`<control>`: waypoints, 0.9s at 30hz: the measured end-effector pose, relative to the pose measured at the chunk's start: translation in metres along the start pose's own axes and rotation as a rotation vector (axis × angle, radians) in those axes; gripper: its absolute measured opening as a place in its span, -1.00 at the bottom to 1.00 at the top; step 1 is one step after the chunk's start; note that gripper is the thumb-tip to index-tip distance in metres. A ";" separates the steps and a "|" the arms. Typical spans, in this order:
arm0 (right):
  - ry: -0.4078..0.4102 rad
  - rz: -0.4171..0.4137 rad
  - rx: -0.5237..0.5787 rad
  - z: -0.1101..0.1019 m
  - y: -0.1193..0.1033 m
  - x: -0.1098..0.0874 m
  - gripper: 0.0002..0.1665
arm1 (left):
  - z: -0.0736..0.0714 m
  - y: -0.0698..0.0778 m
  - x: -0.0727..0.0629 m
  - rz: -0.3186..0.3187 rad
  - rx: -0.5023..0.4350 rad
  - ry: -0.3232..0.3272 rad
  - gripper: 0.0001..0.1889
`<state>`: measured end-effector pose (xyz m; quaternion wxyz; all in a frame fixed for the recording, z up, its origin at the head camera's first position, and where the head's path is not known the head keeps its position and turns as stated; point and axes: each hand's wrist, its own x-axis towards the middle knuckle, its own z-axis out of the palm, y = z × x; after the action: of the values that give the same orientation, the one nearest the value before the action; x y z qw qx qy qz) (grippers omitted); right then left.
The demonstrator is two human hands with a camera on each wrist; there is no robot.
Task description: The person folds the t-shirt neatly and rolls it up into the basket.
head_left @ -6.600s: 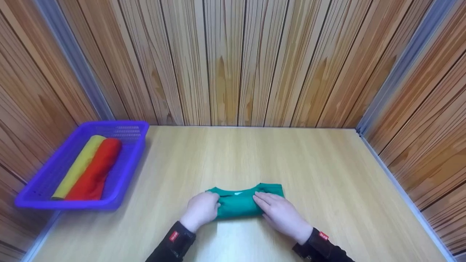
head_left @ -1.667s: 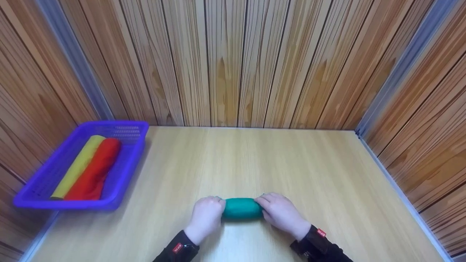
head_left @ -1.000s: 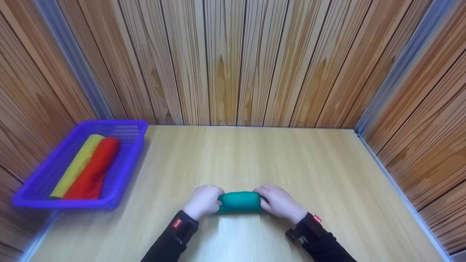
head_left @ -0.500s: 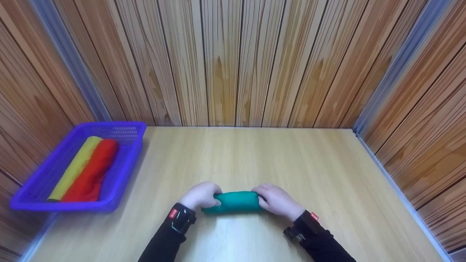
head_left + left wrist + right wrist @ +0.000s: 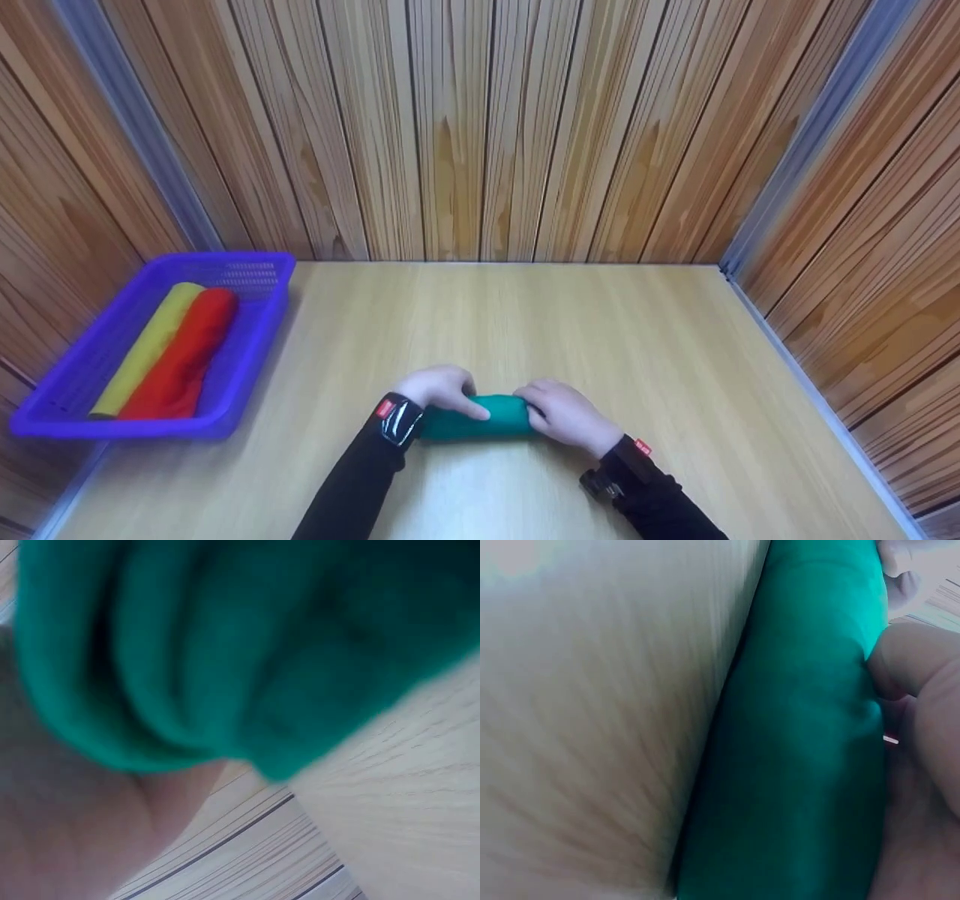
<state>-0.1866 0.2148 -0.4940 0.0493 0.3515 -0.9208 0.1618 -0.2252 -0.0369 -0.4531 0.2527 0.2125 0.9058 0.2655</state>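
A green shirt [image 5: 480, 420], rolled into a tight cylinder, lies crosswise near the front of the table. My left hand [image 5: 444, 390] grips the roll left of its middle, thumb across the front and fingers behind it. Over the right end, my right hand [image 5: 566, 416] holds the roll with curled fingers. The left wrist view shows the layered end of the rolled shirt [image 5: 195, 660] close up, beside part of the hand. In the right wrist view the rolled shirt [image 5: 795, 735] stretches along the table, with the right thumb and fingers against its side.
A purple plastic basket [image 5: 255, 360] stands at the left against the wall. Inside it lie a yellow cloth roll [image 5: 146, 349] and a red cloth roll [image 5: 184, 356], side by side. Wood-panelled walls [image 5: 450, 135] enclose the table [image 5: 600, 322] at the back and both sides.
The green shirt, earlier partly folded with its neckline showing, is now a full roll. My left hand has shifted from the roll's left end toward its middle; the right hand has barely moved lately.
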 end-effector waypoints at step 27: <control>0.025 -0.013 0.002 0.001 -0.005 -0.006 -0.69 | 0.013 0.005 0.006 -0.088 0.047 -0.052 -0.41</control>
<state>-0.1786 0.2151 -0.4953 0.0616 0.3553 -0.9176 0.1670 -0.2213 -0.0255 -0.4617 0.2823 0.1852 0.9134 0.2274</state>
